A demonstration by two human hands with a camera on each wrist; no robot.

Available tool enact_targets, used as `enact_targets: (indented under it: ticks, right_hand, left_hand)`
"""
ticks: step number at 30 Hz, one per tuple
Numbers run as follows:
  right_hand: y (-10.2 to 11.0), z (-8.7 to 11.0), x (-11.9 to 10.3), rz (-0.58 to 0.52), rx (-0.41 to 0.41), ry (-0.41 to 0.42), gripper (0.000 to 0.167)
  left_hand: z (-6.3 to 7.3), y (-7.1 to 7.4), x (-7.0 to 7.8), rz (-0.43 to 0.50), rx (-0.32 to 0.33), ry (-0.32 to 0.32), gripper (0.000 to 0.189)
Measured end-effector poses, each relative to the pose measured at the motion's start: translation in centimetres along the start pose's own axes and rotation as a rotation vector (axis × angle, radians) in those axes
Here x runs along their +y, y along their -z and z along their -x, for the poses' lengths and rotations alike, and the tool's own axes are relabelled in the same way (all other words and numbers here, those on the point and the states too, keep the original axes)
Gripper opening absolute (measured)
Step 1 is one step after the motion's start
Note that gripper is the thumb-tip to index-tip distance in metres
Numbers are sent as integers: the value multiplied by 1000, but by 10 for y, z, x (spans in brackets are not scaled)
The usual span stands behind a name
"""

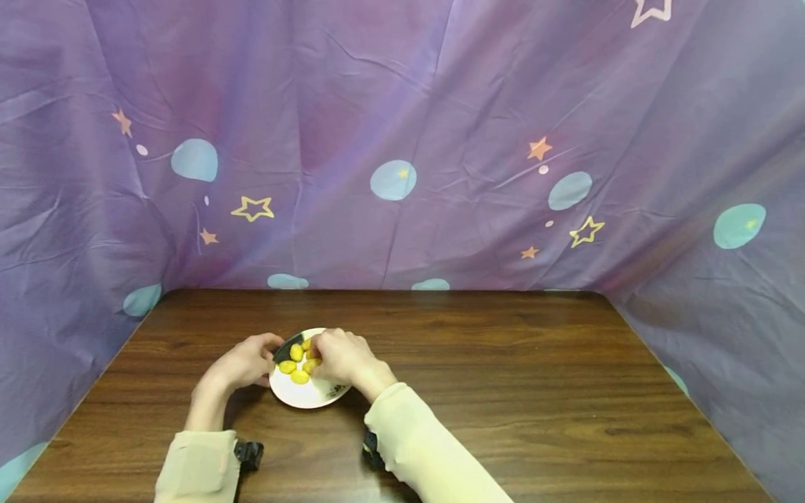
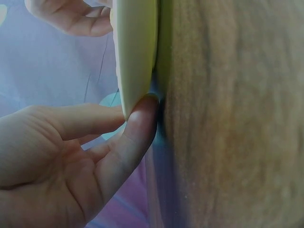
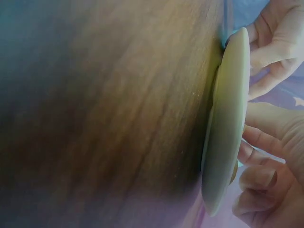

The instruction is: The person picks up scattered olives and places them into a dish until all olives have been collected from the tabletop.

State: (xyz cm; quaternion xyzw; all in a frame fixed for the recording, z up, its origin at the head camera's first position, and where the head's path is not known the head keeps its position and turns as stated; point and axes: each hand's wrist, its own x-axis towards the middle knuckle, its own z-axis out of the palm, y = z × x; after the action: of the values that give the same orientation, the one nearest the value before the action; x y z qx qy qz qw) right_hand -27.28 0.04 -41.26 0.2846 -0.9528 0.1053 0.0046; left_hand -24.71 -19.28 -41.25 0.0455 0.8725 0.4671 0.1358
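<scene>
A white plate with a dark patch at its upper left stands on the wooden table. Several small yellow oval pieces lie on it; their exact kind is unclear. My left hand is at the plate's left side. In the left wrist view, its thumb and a finger pinch the rim of the plate. My right hand reaches over the plate from the right, fingers bent down among the yellow pieces. The raised side of the plate hides its fingertips in the right wrist view, so a grip is unclear.
The brown wooden table extends right and forward of the plate. A purple cloth with stars and blobs hangs behind the table and along both sides. Dark wrist devices show at both sleeves.
</scene>
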Motion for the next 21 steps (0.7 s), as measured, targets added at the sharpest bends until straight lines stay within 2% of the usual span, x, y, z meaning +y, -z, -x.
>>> enact_targets:
  ticks: [3, 8, 11, 16, 21]
  right_hand:
    - [4, 2, -1, 9, -17, -7, 18]
    - [15, 9, -2, 9, -27, -14, 49]
    - [23, 16, -2, -21, -30, -19, 59]
    - [36, 32, 6, -102, -42, -13, 67]
    - [48, 53, 23, -159, 8, 26, 67]
  left_hand:
    - [0, 0, 0, -5, -2, -2, 54]
    - [-2, 2, -1, -17, -3, -4, 55]
    - [-1, 3, -1, -23, -5, -7, 54]
    - [2, 7, 5, -63, 0, 11, 49]
    - [4, 8, 13, -159, 19, 20, 42]
